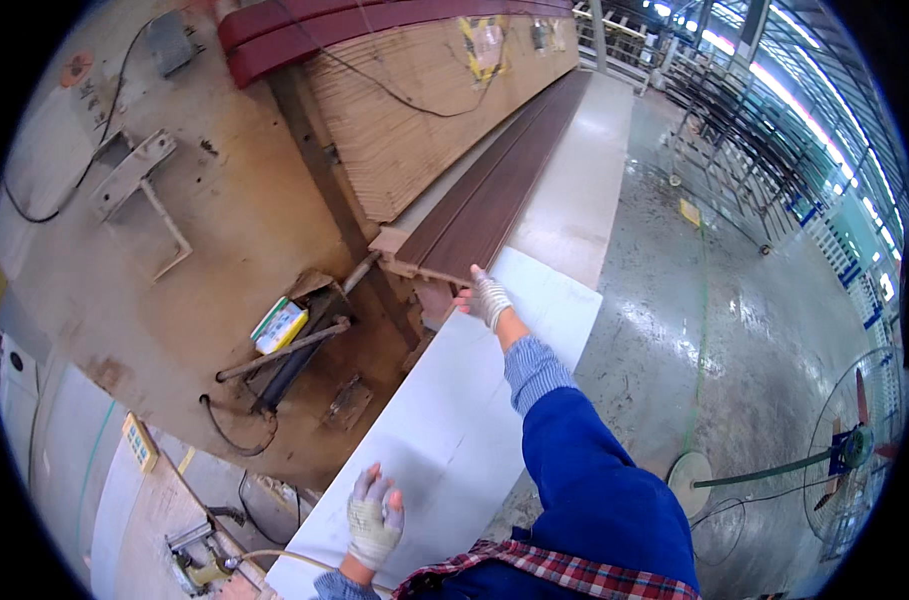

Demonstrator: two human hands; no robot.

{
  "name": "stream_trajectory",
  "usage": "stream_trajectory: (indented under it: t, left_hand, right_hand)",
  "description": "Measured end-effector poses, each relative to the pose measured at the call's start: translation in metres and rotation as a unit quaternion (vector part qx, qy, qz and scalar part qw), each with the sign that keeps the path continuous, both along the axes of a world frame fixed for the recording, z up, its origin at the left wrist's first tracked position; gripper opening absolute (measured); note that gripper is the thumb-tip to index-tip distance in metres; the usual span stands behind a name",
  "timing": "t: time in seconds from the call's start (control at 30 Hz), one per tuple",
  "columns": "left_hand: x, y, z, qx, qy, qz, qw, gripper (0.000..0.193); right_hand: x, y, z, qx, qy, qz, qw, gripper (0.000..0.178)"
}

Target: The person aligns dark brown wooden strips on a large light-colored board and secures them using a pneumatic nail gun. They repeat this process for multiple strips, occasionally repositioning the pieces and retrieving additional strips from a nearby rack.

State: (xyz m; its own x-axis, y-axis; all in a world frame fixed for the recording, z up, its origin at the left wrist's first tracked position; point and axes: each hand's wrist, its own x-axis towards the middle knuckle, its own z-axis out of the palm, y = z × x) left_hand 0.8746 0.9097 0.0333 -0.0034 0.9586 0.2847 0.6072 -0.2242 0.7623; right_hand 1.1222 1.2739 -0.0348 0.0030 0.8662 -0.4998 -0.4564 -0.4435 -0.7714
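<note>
A long dark brown grooved plank (494, 185) runs away from me along the machine's side, its near end lying past the middle of the view. My right hand (488, 300), in a pale knitted glove with bare fingertips, reaches far forward and grips the near right corner of that plank, one finger at the top edge and others lower down. Nearer to me, my left hand (374, 520) wears the same kind of glove. It is held over the white tabletop (444, 400) with fingers apart and slightly bent, holding nothing.
On the left stands a large rusty tan machine (244, 180) with a bracket, rods and cables. A small yellow, white and blue packet (279, 325) rests on it. A floor fan (849, 450) stands at the right, and wheeled racks (744, 180) stand farther off.
</note>
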Motion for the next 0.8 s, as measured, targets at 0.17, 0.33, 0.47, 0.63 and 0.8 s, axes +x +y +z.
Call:
stream_trajectory:
  t: [0.17, 0.33, 0.47, 0.63, 0.8]
  left_hand:
    - [-0.025, -0.083, -0.014, -0.044, -0.010, 0.172, 0.984, 0.026]
    - [-0.030, -0.125, -0.015, -0.104, -0.014, 0.217, 0.971, 0.027]
    - [-0.024, -0.159, -0.008, -0.095, 0.034, 0.215, 0.971, 0.026]
    - [-0.020, -0.227, 0.010, -0.125, -0.003, 0.280, 0.952, 0.018]
    - [-0.023, -0.326, 0.013, -0.028, 0.116, 0.364, 0.924, 0.022]
  right_hand:
    - [-0.035, -0.005, -0.011, 0.071, -0.179, -0.064, 0.979, 0.054]
    - [-0.101, -0.053, -0.015, 0.123, -0.201, 0.075, 0.969, 0.041]
    - [-0.155, -0.139, -0.019, 0.236, -0.246, 0.267, 0.902, 0.035]
    - [-0.184, -0.264, -0.007, 0.448, -0.321, 0.401, 0.732, 0.036]
    - [-0.165, -0.409, 0.017, 0.407, -0.221, 0.547, 0.697, 0.036]
